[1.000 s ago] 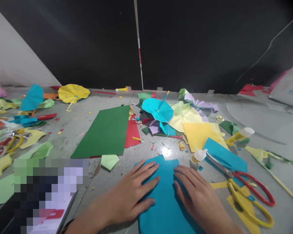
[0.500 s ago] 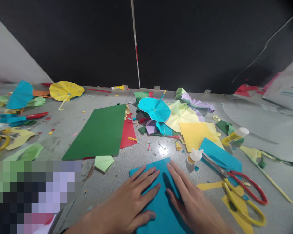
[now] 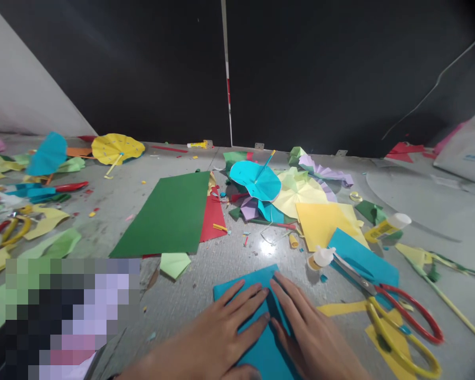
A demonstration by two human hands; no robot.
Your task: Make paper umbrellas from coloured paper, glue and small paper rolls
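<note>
A blue paper [image 3: 269, 343] lies on the grey surface at the bottom centre, its far edge showing beyond my fingertips. My left hand [image 3: 233, 327] rests flat on its left part, fingers spread. On the right side of the same paper lies my right hand [image 3: 306, 322], its fingers stretched out and the thumb apart. The fingertips of both hands are close together near the paper's top. Right of my right hand are a white-capped glue bottle [image 3: 320, 258] and scissors [image 3: 406, 316] with red and yellow handles, their blades over another blue paper [image 3: 364, 258].
Green paper [image 3: 166, 214] overlaps red paper [image 3: 214, 219] at centre left. Behind the hands are a blue paper umbrella [image 3: 255, 180], yellow paper [image 3: 326, 221] and a glue stick [image 3: 388, 227]. A yellow umbrella [image 3: 116, 149] and more scissors [image 3: 13, 229] are at left.
The whole view has shifted slightly, so most things appear a little further right. Both hands remain on the blue paper, with their fingertips slightly closer together.
</note>
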